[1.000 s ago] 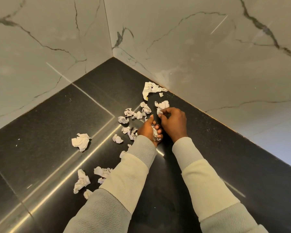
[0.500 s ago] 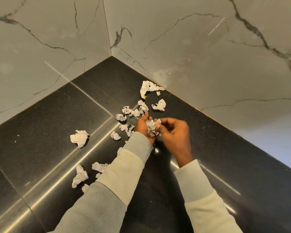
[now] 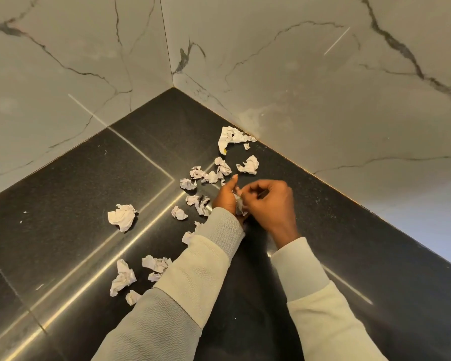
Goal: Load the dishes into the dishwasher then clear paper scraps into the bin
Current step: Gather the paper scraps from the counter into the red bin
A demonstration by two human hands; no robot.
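Note:
Several crumpled white paper scraps lie on the black countertop (image 3: 71,204) near its corner. My left hand (image 3: 225,196) is cupped and holds a small wad of collected scraps (image 3: 239,205). My right hand (image 3: 270,204) has its fingers curled at that wad, pressing paper into the left palm. Loose scraps lie just beyond the hands, such as one (image 3: 249,165) by the right wall and a larger one (image 3: 231,138) in the corner. A bigger ball (image 3: 122,217) sits apart to the left. More scraps (image 3: 124,277) lie beside my left sleeve.
Marble-patterned walls (image 3: 323,100) meet at the corner behind the scraps and bound the counter on two sides. No bin and no dishwasher are in view.
My right hand picked a scrap from near the right wall and brought it back to the left hand. Both hands have lifted slightly and now meet over the wad.

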